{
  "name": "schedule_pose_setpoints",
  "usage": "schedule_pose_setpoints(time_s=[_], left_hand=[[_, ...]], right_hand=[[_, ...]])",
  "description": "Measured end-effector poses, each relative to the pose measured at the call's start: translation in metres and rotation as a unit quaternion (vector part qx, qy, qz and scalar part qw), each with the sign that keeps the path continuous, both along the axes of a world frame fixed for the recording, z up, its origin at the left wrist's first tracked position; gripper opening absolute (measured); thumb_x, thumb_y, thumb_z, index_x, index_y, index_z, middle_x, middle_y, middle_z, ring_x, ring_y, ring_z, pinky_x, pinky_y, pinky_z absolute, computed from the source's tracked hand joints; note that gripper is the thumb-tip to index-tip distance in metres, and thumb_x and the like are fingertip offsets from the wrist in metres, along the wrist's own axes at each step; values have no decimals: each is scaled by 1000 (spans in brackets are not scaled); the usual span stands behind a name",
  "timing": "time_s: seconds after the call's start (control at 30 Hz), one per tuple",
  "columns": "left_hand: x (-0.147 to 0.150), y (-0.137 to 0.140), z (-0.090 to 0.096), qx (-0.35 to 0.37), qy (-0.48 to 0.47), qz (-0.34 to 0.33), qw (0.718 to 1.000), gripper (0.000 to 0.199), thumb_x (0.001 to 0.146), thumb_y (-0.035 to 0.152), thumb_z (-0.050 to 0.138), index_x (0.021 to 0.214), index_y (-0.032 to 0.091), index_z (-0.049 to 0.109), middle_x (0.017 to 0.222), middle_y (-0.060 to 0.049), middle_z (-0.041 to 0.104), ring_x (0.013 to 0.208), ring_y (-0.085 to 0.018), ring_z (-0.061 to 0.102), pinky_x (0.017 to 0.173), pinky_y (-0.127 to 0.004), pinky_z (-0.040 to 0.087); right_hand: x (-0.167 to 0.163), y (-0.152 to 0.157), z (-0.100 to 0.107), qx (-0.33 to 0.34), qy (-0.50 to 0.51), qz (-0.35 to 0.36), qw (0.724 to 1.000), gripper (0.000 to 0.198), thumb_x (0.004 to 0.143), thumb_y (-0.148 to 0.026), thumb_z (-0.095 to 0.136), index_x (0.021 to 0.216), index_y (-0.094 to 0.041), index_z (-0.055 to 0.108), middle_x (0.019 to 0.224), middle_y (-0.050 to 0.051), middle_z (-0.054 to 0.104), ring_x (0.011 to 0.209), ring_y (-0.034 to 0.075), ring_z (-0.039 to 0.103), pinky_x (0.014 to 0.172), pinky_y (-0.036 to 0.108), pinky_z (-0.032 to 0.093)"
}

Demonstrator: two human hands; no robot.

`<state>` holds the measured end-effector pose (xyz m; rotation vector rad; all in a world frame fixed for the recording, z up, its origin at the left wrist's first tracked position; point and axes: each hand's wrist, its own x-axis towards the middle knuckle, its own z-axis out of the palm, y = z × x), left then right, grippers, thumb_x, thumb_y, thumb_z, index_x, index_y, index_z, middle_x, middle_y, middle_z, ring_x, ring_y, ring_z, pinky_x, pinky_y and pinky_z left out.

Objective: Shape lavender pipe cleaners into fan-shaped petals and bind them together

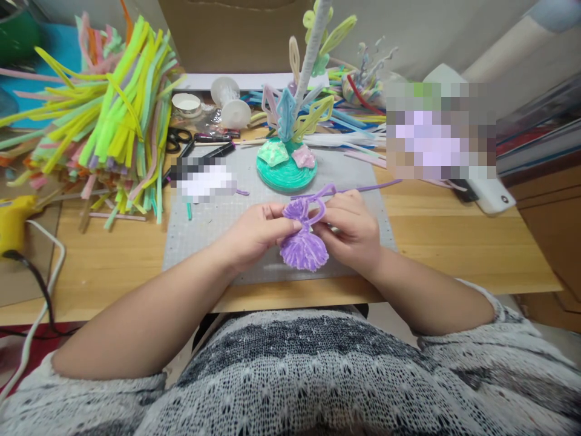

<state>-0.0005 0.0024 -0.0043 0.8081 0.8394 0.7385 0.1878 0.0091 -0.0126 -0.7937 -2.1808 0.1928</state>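
A purple pipe-cleaner bow [305, 249], pinched narrow at its middle, is held over the grey cutting mat [254, 266]. My left hand [258, 233] grips its upper lobe and waist between thumb and fingers. Around the waist runs a purple pipe cleaner [321, 209] that curves into a loop. My right hand [351, 230] has its fingers closed by this loop, pinching the pipe cleaner near the bow's right side; the fingertips are partly hidden. Beyond the hands stands a green round base [287, 175] carrying a white-wrapped stem [311, 54] with coloured pipe-cleaner leaves.
A large heap of pipe cleaners [122, 103] fills the left side. A yellow glue gun [16, 224] with cords lies at the left edge. Black scissors [178, 140], markers [213, 154] and a white spool [231, 106] lie behind the mat. A white device [492, 194] is at right.
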Motion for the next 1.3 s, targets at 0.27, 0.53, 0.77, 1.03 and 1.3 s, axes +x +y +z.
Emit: schedule_pose_setpoints(time_s=[0.27,0.53,0.77,1.03,1.3], left_hand=[[0,1,-1,25,16,-1,1000,24,60,27,75,77,11,68,63,0,62,54,-9,52,58,-25,41],[1,-1,-5,15,-2,3,1000,23,60,26,77,77,11,70,63,0,65,53,-9,55,56,-23,42],[6,-1,-10,-40,-88,23,995,26,59,24,80,80,11,71,69,-2,70,59,-11,63,62,-24,50],[8,-3,-8,-57,-98,-12,994,21,60,23,78,74,11,69,65,-2,69,54,-10,61,57,-22,48],[6,-3,-7,-53,-108,-27,992,19,63,23,76,76,11,69,63,0,66,52,-8,57,56,-22,46]], right_hand=[[-2,-1,-3,-83,45,24,995,14,89,-15,55,80,-20,64,62,-2,58,59,13,50,66,32,31],[-2,-3,-6,-146,106,47,982,5,88,-20,59,85,-22,63,75,-1,65,70,15,57,72,33,39],[-8,0,-16,-313,224,71,920,14,86,-36,64,87,-22,63,87,2,60,86,17,57,80,33,45],[-7,-3,-11,-281,130,56,949,27,95,-45,47,92,-20,58,88,5,60,81,18,55,75,34,44],[-5,-3,-6,-123,65,55,989,11,96,-23,44,92,-21,54,85,4,61,80,18,56,75,34,41]])
